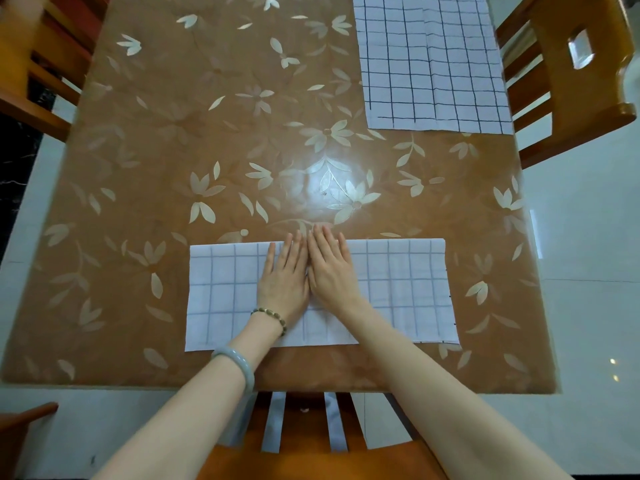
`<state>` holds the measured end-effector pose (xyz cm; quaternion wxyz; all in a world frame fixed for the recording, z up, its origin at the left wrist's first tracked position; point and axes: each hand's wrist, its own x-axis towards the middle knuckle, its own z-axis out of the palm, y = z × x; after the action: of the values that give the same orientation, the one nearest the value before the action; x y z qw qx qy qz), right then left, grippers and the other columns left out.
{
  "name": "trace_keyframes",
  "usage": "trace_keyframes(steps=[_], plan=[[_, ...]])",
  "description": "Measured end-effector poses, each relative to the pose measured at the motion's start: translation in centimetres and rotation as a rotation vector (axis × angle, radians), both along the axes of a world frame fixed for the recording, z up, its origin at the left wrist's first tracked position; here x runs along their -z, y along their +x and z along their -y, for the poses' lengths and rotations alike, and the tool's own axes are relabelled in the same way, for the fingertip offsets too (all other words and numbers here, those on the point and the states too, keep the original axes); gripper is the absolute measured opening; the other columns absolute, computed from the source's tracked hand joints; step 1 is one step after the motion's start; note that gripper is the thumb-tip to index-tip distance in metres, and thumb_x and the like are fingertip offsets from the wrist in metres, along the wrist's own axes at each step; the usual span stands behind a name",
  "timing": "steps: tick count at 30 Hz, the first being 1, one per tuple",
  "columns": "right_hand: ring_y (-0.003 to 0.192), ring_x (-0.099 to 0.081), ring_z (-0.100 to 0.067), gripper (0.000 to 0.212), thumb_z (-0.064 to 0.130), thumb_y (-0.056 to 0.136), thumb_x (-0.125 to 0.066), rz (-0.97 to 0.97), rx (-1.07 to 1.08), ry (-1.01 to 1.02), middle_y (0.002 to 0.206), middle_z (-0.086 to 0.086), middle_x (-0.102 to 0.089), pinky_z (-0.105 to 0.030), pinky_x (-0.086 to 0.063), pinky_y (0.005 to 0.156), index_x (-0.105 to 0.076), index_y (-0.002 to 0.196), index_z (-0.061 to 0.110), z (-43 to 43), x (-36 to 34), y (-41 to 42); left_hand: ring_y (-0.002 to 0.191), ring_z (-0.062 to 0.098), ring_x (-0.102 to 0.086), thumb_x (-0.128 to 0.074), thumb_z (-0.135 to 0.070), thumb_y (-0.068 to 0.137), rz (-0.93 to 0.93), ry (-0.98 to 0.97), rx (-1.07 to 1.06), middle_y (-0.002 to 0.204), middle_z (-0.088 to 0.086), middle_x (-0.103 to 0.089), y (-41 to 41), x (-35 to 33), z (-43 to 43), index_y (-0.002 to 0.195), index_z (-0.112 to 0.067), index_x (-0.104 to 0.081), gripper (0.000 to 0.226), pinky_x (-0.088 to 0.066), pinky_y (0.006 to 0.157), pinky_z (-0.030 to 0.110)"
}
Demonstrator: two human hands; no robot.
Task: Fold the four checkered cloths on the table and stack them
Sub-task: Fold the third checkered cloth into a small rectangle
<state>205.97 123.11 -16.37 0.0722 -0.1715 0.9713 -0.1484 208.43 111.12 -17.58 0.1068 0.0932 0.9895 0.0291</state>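
A long cloth (408,292), white with a dark grid, lies flat in the lower middle of the frame, near the counter's (207,133) lower edge. It looks doubled over, its long sides running left to right. Both hands rest on its middle. The left hand (282,278) lies palm down with straight fingers, and the right hand (330,268) lies the same way just beside it, so that their inner edges touch. Neither hand grasps anything; both are released and press flat on the fabric, fingertips reaching the cloth's far edge. The forearms cover part of its near edge.

The left wrist wears a bead bracelet (273,317), and a pale bangle (239,365) sits further down that forearm.

A pile (433,64) of the same checkered cloths lies spread out in the upper right of the frame, well apart from the hands, running out past the top edge. Overlapping edges show more than one layer, but I cannot tell how many.

The counter has a brown cover with pale flowers and leaves, and a bright glare (329,174) shines in the centre. Nothing lies between the cloth and the pile.

Wooden chairs stand around: one right chair (571,81) beside the pile, a left chair (41,64) in the upper left, and a near chair (304,445) with a slatted back at the bottom middle, between the arms. A pale floor (588,237) shows on both sides.
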Motion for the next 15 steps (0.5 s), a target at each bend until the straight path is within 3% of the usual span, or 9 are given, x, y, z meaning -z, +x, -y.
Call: trace_keyframes(steps=[5,9,13,15], plan=[[0.135,-0.042,-0.027,0.052,0.029,0.098,-0.026,0.045,-0.04,0.077,0.142,-0.014,-0.048,-0.045,-0.025,0.113,-0.049,0.136,0.002,-0.9,1.1,-0.1,0.146,0.021,-0.014,-0.012,-0.037,0.096,0.015,0.021,-0.034,0.158,0.007,-0.016,0.1,0.2,-0.2,0.15,-0.01,-0.015,0.06,-0.002,0.117,0.047],[0.141,-0.03,-0.023,0.062,0.043,0.097,-0.026,0.044,0.028,0.148,0.15,-0.011,-0.036,-0.044,-0.016,0.115,-0.036,0.144,0.004,-4.1,1.4,-0.2,0.145,0.013,0.013,-0.013,-0.049,0.097,0.05,0.05,-0.119,0.156,-0.003,0.014,0.3,0.4,1.7,0.151,-0.018,0.007,0.065,0.009,0.117,0.046],[0.145,0.001,-0.015,0.068,0.05,0.096,-0.012,0.085,0.168,0.215,0.158,-0.005,-0.006,-0.037,0.006,0.118,-0.008,0.15,0.009,-10.3,1.3,0.1,0.145,0.013,0.017,-0.007,-0.054,0.095,0.044,0.016,-0.207,0.158,-0.002,0.013,0.4,0.4,5.8,0.151,-0.017,0.009,0.069,0.01,0.117,0.045],[0.145,0.008,-0.014,0.068,0.054,0.095,-0.002,0.1,0.215,0.24,0.158,-0.004,0.003,-0.036,0.009,0.118,0.004,0.148,0.012,-13.4,1.0,0.3,0.145,0.012,0.015,-0.005,-0.057,0.094,0.04,0.001,-0.225,0.158,-0.002,0.012,0.4,0.3,7.8,0.15,-0.018,0.011,0.07,0.009,0.117,0.045]])
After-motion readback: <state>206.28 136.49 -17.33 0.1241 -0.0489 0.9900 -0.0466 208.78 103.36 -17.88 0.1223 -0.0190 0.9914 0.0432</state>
